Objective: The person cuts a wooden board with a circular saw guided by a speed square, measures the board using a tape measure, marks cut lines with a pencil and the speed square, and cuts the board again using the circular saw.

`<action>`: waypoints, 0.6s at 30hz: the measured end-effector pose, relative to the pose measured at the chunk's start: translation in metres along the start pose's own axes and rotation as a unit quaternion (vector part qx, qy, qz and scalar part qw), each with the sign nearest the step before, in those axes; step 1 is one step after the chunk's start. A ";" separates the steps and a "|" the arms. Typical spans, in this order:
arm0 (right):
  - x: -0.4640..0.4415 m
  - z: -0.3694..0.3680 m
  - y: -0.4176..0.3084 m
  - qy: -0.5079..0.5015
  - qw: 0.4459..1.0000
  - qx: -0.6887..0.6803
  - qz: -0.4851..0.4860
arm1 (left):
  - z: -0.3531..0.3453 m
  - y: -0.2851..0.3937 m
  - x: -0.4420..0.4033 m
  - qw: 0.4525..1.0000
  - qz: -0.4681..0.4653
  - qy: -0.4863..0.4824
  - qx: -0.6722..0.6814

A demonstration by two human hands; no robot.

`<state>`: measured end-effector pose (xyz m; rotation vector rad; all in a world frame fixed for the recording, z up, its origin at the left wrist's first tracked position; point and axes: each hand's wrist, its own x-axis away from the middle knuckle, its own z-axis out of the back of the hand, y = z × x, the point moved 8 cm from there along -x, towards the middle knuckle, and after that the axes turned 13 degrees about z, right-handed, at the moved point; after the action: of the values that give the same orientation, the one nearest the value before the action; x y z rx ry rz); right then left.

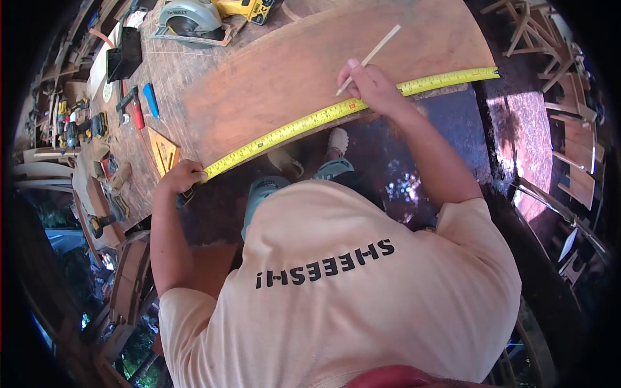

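Observation:
A yellow tape measure (291, 128) is stretched along the near edge of a reddish-brown wooden board (272, 81). At its left end my left hand (184, 176) is closed on the tape, with part of the dark tape case showing below the fingers. Farther right, my right hand (372, 87) rests over the tape and the board's edge. Between its fingers is a thin light wooden pencil (381, 46), slanting up to the right, its lower end over the board. Past this hand the tape runs on to the board's right corner.
A circular saw (187, 21) lies at the back of the workbench (174, 71). Left of the board are an orange speed square (163, 152), a red-handled clamp (138, 113), a blue tool (151, 100) and a black box (124, 55). Drills (81, 126) stand farther left.

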<state>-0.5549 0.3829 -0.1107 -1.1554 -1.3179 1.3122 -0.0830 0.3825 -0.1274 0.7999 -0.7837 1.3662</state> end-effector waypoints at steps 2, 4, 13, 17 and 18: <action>0.000 -0.003 0.011 -0.045 0.993 0.111 -0.014 | 0.000 -0.003 -0.001 1.000 -0.014 0.009 -0.001; -0.002 -0.008 0.015 -0.067 0.992 0.108 0.009 | 0.001 0.001 0.002 0.999 -0.018 0.020 0.021; 0.003 0.005 0.002 -0.135 0.971 0.196 0.022 | 0.003 0.007 0.011 0.999 -0.002 0.033 0.022; 0.005 0.003 0.002 -0.145 0.970 0.193 0.008 | 0.003 0.005 0.011 0.999 -0.002 0.044 0.021; 0.005 0.004 0.002 -0.136 0.971 0.197 0.010 | 0.004 0.006 0.011 0.999 -0.003 0.042 0.025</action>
<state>-0.5595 0.3877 -0.1124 -0.7333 -1.1633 1.7005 -0.0890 0.3856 -0.1157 0.7788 -0.6833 1.4102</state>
